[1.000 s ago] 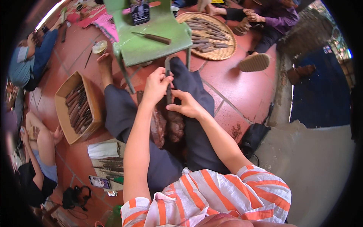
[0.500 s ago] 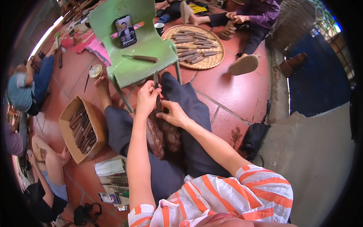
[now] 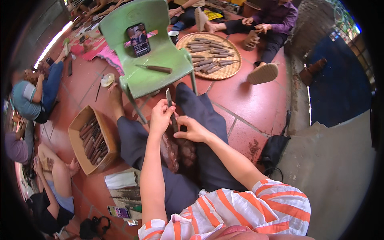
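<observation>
A knife [image 3: 168, 95] with a short pale blade and dark handle is between my hands, its blade pointing away from me. My left hand [image 3: 161, 118] is closed around it near the base of the blade. Lower down, my right hand [image 3: 194, 129] pinches the handle's near end between thumb and fingers. Beneath my hands, a brown, lumpy, carved-looking piece [image 3: 170, 154] rests between my legs; its full shape is partly hidden. Ahead, a slim pointed tool with a brown handle [image 3: 159, 69] lies on the seat of a green plastic chair [image 3: 144, 86].
A phone [image 3: 138, 39] leans on the chair's backrest. Left of my legs stands a cardboard box [image 3: 86, 163] of dark, stick-like pieces. A round woven tray [image 3: 236, 66] holds several similar pieces. Another person [image 3: 276, 22] sits beyond it; more people sit at left.
The whole view has shifted slightly right and down. In my hands the knife has turned a little, so its blade shows more clearly. Both hands keep their hold.
</observation>
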Motion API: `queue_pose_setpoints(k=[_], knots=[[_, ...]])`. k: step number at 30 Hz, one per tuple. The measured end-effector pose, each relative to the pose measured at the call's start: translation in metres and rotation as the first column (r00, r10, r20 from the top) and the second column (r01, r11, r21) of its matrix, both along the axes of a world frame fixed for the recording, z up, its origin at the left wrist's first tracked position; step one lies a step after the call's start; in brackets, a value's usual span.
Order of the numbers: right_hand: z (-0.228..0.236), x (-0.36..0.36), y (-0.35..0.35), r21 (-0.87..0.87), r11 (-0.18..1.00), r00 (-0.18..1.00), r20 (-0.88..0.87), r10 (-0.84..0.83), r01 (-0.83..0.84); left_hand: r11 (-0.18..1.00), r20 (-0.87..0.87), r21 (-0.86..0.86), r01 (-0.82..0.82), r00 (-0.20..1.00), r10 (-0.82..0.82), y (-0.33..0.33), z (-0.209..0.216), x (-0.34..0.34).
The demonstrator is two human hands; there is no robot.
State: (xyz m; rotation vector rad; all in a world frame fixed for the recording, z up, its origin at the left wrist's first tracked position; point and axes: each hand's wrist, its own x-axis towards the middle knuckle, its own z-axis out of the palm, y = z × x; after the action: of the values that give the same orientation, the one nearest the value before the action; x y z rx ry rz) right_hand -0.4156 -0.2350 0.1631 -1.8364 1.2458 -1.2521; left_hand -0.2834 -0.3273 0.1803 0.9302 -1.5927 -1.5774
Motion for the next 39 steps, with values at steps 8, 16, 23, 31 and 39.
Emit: queue_pose_setpoints(k=[8, 16, 23, 31, 39], knots=[[0.012, 0.006, 0.002, 0.288, 0.958, 0.999, 0.037, -0.014, 0.003, 0.999, -0.062, -0.044, -0.027, 0.998, 0.024, -0.003, 0.004, 0.0], [0.0, 0.012, -0.008, 0.292, 0.914, 0.947, -0.242, -0.213, 0.281, 0.985, -0.023, -0.168, -0.029, 0.999, 0.025, -0.019, 0.0, -0.003], [0.003, 0.008, -0.006, 0.216, 0.961, 0.975, -0.176, -0.133, 0.17, 0.995, -0.057, -0.098, -0.033, 0.998, 0.028, -0.012, -0.002, 0.001], [-0.006, -0.007, 0.002, 0.339, 0.941, 1.0, 0.004, -0.007, 0.005, 0.995, 0.009, -0.097, -0.026, 1.0, 0.027, 0.002, 0.006, -0.002], [-0.005, -0.001, 0.006, 0.475, 0.879, 0.967, 0.239, -0.088, -0.038, 0.994, 0.01, -0.073, 0.086, 0.996, -0.086, -0.003, 0.007, -0.008]])
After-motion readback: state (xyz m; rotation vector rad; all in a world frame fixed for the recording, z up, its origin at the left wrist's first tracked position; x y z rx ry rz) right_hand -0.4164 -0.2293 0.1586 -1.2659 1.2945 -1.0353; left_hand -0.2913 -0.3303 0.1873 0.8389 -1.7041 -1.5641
